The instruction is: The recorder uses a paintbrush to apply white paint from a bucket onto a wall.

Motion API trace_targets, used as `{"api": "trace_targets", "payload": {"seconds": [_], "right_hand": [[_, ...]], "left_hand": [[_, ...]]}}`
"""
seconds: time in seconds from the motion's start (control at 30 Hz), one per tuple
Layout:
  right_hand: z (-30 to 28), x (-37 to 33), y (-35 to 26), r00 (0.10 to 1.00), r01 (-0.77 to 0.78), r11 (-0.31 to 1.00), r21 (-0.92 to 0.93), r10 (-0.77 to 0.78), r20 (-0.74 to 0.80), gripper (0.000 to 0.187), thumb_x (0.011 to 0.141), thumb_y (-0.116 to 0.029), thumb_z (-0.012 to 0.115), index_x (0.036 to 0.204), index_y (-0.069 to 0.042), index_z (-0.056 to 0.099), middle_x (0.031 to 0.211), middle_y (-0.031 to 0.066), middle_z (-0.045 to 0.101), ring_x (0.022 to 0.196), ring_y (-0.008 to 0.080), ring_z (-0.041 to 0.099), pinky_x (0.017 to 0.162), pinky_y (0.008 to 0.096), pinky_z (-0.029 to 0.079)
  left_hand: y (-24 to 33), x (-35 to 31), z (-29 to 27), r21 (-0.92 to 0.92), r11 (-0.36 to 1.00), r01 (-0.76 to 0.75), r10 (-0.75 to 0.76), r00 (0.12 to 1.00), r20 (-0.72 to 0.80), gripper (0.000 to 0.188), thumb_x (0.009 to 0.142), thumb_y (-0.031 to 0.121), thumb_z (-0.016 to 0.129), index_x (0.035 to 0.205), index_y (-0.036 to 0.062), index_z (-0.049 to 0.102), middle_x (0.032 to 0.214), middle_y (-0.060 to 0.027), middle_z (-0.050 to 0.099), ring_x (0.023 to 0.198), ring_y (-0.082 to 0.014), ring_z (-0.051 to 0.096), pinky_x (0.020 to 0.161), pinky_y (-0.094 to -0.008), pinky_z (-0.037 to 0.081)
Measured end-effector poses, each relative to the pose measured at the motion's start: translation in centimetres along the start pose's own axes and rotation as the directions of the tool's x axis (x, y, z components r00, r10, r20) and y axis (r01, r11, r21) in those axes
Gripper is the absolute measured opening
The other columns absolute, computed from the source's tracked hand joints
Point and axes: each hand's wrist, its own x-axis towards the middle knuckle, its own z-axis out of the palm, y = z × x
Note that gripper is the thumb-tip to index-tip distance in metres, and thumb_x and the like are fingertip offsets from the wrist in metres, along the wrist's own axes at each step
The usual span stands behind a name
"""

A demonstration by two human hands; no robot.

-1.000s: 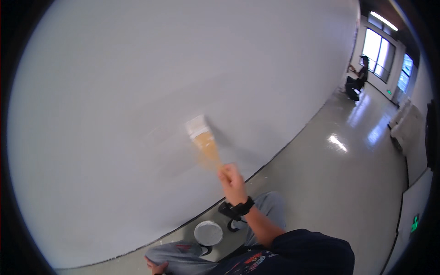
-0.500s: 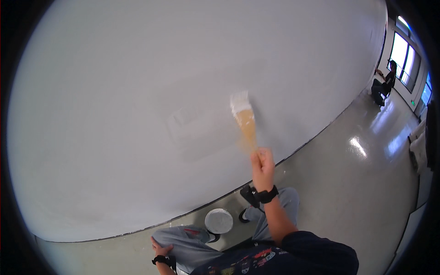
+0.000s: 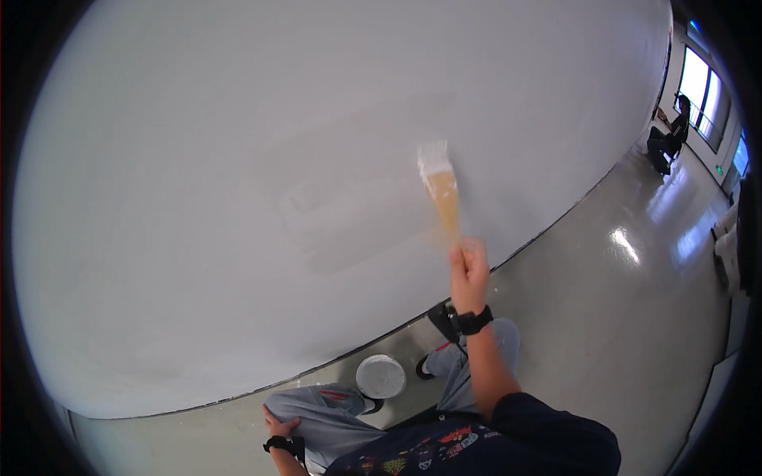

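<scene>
My right hand [image 3: 470,266] is closed round the handle of a flat paintbrush [image 3: 444,194]. White paint coats its bristles, which meet the wall [image 3: 198,159], and flecks of white speckle the wooden part below. To the left of the brush, a damp-looking, darker grey patch [image 3: 357,194] spreads over the pale wall. On my bent left knee rests my left hand [image 3: 279,423], fingers apart, holding nothing. Between my feet on the floor stands a round tub [image 3: 381,376] with white paint in or on its top.
A dark skirting line [image 3: 381,337] marks where the wall meets the shiny grey floor [image 3: 587,317]. At the far right another person [image 3: 669,136] sits by the wall, near a bright window [image 3: 698,83]. Pale bundled things [image 3: 728,250] lie along the right edge.
My right hand and the paintbrush have moved to the right and a little up along the wall. My left hand stays on the knee.
</scene>
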Motion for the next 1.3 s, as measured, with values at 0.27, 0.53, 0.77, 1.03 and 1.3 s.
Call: {"api": "trace_targets", "payload": {"seconds": [0.27,0.53,0.77,1.03,1.3], "right_hand": [[-0.4,0.6,1.2,0.988,-0.122,0.955,-0.270,0.144,0.063,0.016,0.080,-0.019,0.049,0.082,-0.005,0.041,0.047,0.0094,0.043,0.040,0.0229,0.043,0.040,0.0324,0.031],[-0.5,2.2,-0.3,0.997,0.032,0.999,0.032,-0.030,-0.068,0.012,0.083,-0.015,0.046,0.081,-0.004,0.041,0.045,-0.0001,0.035,0.041,0.0067,0.030,0.038,0.0245,0.023],[3.3,-3.0,1.3,0.947,-0.207,0.978,0.005,0.199,0.252,0.016,0.083,-0.017,0.047,0.083,-0.005,0.037,0.046,0.0007,0.037,0.042,0.0072,0.031,0.038,0.0250,0.025],[5.7,-6.2,-5.0,0.931,-0.096,0.961,0.259,-0.005,0.364,0.012,0.082,-0.009,0.047,0.088,-0.003,0.039,0.055,-0.0048,0.037,0.049,0.0017,0.028,0.043,0.0180,0.022],[8.4,-8.5,-4.3,0.842,-0.258,0.966,0.010,0.219,0.493,0.012,0.082,-0.009,0.047,0.087,-0.004,0.038,0.051,-0.0028,0.035,0.046,0.0031,0.029,0.041,0.0210,0.023]], "left_hand": [[-0.2,0.2,0.4,-0.033,0.999,-0.040,0.040,0.999,-0.013,0.128,0.040,0.018,0.081,0.128,0.0233,-0.011,0.132,-0.0201,0.003,0.121,-0.0326,0.018,0.095,-0.0408,0.025],[-0.4,0.0,0.2,-0.019,0.999,-0.028,0.028,0.999,-0.017,0.127,0.040,0.019,0.081,0.128,0.0216,-0.010,0.131,-0.0203,0.008,0.120,-0.0331,0.019,0.095,-0.0402,0.026],[-0.4,0.2,0.6,-0.060,0.996,-0.070,0.069,0.997,-0.016,0.128,0.039,0.018,0.081,0.128,0.0202,-0.011,0.131,-0.0219,0.003,0.119,-0.0344,0.018,0.095,-0.0415,0.026],[0.2,-0.6,0.4,-0.107,0.993,-0.046,0.050,0.998,0.031,0.127,0.040,0.017,0.081,0.128,0.0251,-0.011,0.131,-0.0236,-0.005,0.121,-0.0349,0.015,0.094,-0.0422,0.027],[-0.6,-0.5,0.6,-0.142,0.987,-0.076,0.076,0.997,-0.007,0.126,0.041,0.017,0.081,0.128,0.0240,-0.010,0.131,-0.0248,-0.006,0.121,-0.0362,0.014,0.094,-0.0425,0.027]]}}
